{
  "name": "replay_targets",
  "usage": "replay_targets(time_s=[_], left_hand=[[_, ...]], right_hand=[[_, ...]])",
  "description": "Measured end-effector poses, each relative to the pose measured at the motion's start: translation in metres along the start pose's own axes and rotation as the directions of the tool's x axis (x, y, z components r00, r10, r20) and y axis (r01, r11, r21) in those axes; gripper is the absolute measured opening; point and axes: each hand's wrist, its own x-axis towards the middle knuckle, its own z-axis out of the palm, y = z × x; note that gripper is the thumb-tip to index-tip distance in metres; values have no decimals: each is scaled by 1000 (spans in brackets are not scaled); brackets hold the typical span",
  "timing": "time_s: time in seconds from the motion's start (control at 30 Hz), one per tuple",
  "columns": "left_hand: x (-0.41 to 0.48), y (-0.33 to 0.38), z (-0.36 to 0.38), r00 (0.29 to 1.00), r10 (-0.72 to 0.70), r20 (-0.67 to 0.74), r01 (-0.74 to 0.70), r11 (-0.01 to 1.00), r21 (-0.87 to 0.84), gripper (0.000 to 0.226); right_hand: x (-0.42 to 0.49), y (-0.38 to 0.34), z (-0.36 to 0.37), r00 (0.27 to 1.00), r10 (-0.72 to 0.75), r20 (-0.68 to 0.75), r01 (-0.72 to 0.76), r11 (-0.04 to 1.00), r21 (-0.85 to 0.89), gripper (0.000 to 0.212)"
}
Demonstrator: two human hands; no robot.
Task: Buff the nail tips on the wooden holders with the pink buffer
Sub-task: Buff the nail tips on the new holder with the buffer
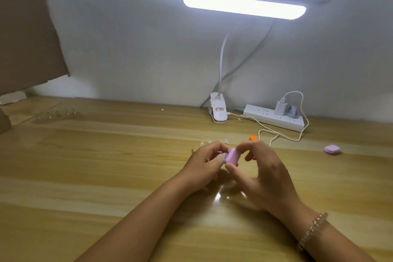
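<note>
My right hand (258, 168) pinches a small pink buffer (231, 157) between thumb and fingers at the middle of the wooden table. My left hand (205, 160) has its fingers curled round a holder whose white nail tips (213, 142) stick up just behind the knuckles. The buffer's face lies against the tip at my left fingertips; the holder itself is mostly hidden by the hand. A second wooden holder with several clear nail tips (58, 112) lies far left near the back of the table.
A clip lamp base (218, 109) and its lit bar (244, 5) stand at the back. A white power strip (276, 118) with a charger and cable (282, 134) lies to the right. An orange item (253, 138) sits behind my hands, another pink buffer (332, 149) far right, cardboard (27, 38) at left.
</note>
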Motion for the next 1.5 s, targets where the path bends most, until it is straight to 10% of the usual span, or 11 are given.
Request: replay_targets(time_s=[1.5], left_hand=[[-1, 4, -8, 994, -70, 80, 74, 996, -44, 24]], right_hand=[[2, 9, -4, 983, 181, -44, -180, 984, 9, 33]])
